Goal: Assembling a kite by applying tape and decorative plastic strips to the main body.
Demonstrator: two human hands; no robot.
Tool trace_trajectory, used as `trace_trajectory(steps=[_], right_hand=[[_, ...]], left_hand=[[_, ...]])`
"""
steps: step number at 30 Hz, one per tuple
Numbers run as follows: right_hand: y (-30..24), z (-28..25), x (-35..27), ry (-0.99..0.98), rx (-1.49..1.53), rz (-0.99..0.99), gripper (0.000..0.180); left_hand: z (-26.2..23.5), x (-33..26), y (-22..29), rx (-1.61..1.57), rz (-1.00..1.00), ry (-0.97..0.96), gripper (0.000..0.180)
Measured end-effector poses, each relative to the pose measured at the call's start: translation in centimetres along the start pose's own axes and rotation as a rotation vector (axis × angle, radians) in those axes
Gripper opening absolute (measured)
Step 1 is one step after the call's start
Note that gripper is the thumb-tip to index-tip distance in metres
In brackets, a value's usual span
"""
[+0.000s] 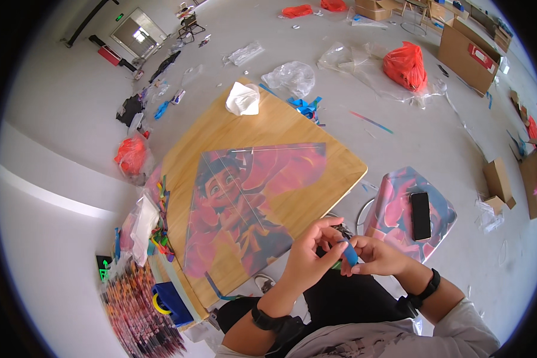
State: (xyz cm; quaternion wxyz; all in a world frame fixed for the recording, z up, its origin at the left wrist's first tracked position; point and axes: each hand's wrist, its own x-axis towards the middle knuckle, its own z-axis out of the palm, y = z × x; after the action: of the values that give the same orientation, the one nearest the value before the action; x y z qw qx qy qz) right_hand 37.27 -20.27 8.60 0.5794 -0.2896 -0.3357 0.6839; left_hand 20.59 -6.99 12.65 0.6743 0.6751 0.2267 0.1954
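Above my lap, just off the table's near right edge, both hands are closed on a blue ribbon (350, 255). My left hand (314, 249) pinches it from one side between thumb and fingers. From the other side, my right hand (376, 255) grips it with thumb and fingertips. Something dark behind the fingers is too small to make out. On the wooden table (191, 134) lies a thin, see-through kite sail (238, 209) printed with a cartoon figure, crossed by thin lines. A narrow blue-green ribbon (218, 291) hangs at its near corner.
A black phone (420, 216) rests on printed sheets (388, 209) on a stool at right. White paper (243, 99) sits at the table's far corner. Colourful ribbons (161, 230) hang at its left edge, above a blue tape dispenser (173, 303). Plastic bags (289, 77) and cardboard boxes (468, 56) litter the floor.
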Motion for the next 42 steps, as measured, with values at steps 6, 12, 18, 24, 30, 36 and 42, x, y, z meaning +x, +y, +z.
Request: trace_trajectory(steps=[6,12,18,24,30,36,42], right_hand=[[2.3,-3.0,0.1,0.174,-0.126,0.146,0.017],[4.9,-5.3,1.1,0.426,-0.375,0.213,0.025],[6.0,-6.5,2.9,0.495,-0.380,0.178,0.029],[6.7,-7.6,3.8,0.610,-0.419,0.249,0.029],[7.0,-9.0,5.8,0.711,-0.452,0.322,0.030],[8.0,-10.1,6.7,0.746,-0.466,0.323,0.032],[8.3,-10.5,7.0,0.756,-0.388,0.349,0.032]], left_hand=[[-2.3,3.1,-2.6,0.110,-0.033,0.225,0.028],[-4.9,6.9,-6.9,0.006,-0.089,0.264,0.015],[-6.7,10.6,-10.3,0.272,0.002,0.345,0.013],[-7.2,13.2,-12.0,0.254,-0.030,0.330,0.012],[-7.1,15.4,-13.9,0.352,0.025,0.434,0.009],[-7.8,16.1,-15.4,0.612,0.282,0.492,0.013],[-8.1,15.9,-16.0,0.586,0.200,0.496,0.014]])
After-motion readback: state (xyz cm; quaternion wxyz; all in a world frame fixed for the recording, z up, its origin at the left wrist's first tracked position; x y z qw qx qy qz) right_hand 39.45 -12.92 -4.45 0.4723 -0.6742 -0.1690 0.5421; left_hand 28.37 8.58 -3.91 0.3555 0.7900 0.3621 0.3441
